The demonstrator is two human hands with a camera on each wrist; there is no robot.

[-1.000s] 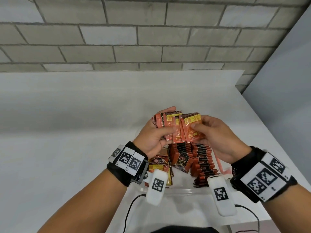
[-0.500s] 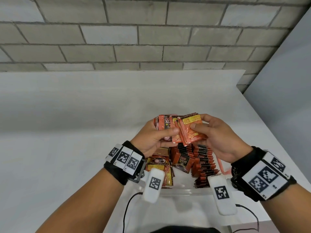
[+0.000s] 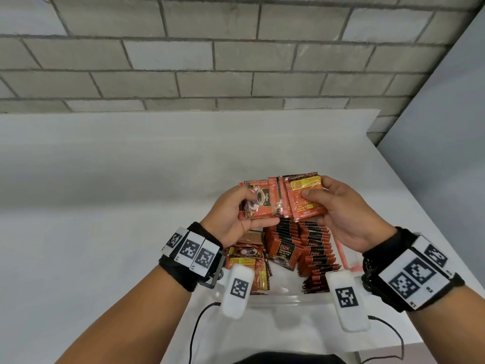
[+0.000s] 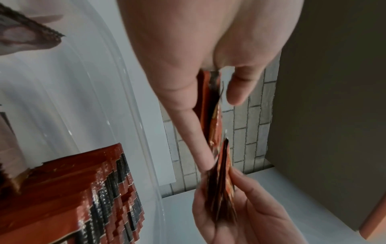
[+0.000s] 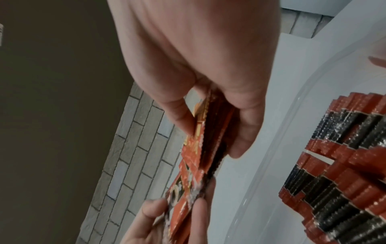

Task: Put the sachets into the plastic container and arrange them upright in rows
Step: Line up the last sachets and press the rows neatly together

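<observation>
Both hands hold a fan of orange-red coffee sachets above the clear plastic container (image 3: pixel 278 300). My left hand (image 3: pixel 236 219) pinches the left sachets (image 3: pixel 258 203), front face with a coffee cup showing. My right hand (image 3: pixel 338 214) grips the right sachets (image 3: pixel 305 198), thumb on the yellow-labelled back. The left wrist view shows the left hand's sachets (image 4: pixel 213 115) edge-on and the right hand's bunch (image 4: pixel 223 181) below. The right wrist view has the held sachets (image 5: pixel 200 145) edge-on too. Upright rows of sachets (image 3: pixel 309 248) fill the container's right part, and loose sachets (image 3: pixel 249 264) lie flat at its left.
The container sits on a white table (image 3: pixel 105 206) near its front edge, which ends at the right beside a grey panel (image 3: pixel 446 127). A grey brick wall (image 3: pixel 210 61) stands behind. Cables (image 3: pixel 196 324) hang from the wrist cameras.
The fan of sachets has spread apart: my left hand has drawn its sachets leftward and turned the front face toward me, while my right hand keeps the rest.
</observation>
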